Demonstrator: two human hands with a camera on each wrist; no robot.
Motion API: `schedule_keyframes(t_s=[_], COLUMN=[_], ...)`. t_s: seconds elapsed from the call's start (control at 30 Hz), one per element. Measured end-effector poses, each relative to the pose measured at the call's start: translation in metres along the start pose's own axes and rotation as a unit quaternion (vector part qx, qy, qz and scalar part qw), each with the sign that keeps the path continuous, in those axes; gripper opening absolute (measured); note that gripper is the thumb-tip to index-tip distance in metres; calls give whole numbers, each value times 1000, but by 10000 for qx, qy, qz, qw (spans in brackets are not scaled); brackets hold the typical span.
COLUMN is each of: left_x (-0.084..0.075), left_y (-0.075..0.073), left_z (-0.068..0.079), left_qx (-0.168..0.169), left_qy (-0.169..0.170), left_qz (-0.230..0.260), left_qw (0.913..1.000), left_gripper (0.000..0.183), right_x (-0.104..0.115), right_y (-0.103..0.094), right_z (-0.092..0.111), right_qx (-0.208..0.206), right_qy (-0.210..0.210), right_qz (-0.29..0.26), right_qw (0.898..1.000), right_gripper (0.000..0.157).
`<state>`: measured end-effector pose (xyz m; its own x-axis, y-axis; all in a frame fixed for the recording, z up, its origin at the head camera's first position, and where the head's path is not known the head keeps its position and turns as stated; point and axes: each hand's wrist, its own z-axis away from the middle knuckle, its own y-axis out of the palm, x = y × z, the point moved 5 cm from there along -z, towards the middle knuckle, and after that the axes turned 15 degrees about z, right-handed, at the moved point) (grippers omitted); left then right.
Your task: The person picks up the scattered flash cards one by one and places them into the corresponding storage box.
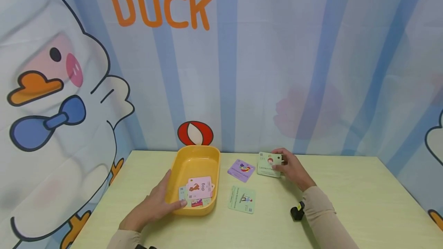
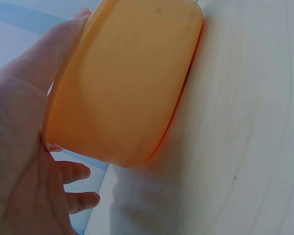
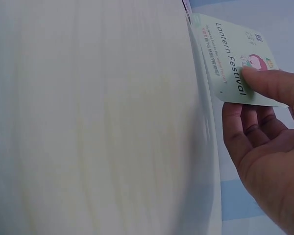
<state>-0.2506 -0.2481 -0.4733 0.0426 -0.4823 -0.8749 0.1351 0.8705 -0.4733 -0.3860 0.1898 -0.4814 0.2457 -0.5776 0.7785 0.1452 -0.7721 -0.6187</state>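
My left hand [image 1: 154,205] grips the near left side of a yellow plastic bin [image 1: 216,164], its thumb over the near rim. Inside the bin lie several picture cards, a pink dog card [image 1: 200,187] on top. In the left wrist view the bin's outer wall [image 2: 127,88] fills the middle, with two fingers below its rim. My right hand [image 1: 292,168] pinches a pale green Lantern Festival card [image 1: 266,164] at its right edge. The right wrist view shows the thumb [image 3: 272,83] on the printed face of that card and fingers beneath.
A purple card [image 1: 241,170] lies between the bin and the right hand. Nearer me is a green card [image 1: 242,200] with a small figure on it. A cloth backdrop with a duck [image 1: 48,126] rises behind the table [image 1: 363,203].
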Motion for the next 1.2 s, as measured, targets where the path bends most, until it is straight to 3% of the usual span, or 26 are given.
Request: schedule_keyframes(t_s=[0.43,0.93,1.2], left_x=[-3,0,0], left_y=[-1,-1,-1], left_z=[2,-1,1], left_qx=[-29,-23,-56], left_qy=[-36,57,-58], left_qz=[29,74,6], left_qw=[10000,10000,10000], left_gripper=[124,123,127], right_x=[3,15,25], right_y=[1,-1,2], right_z=[1,2,0], right_qx=[43,36,17], right_qy=[-82,-294,-328], right_qz=[-327,-425,-348], right_qw=[9994,9987,9989], right_gripper=[48,48,50])
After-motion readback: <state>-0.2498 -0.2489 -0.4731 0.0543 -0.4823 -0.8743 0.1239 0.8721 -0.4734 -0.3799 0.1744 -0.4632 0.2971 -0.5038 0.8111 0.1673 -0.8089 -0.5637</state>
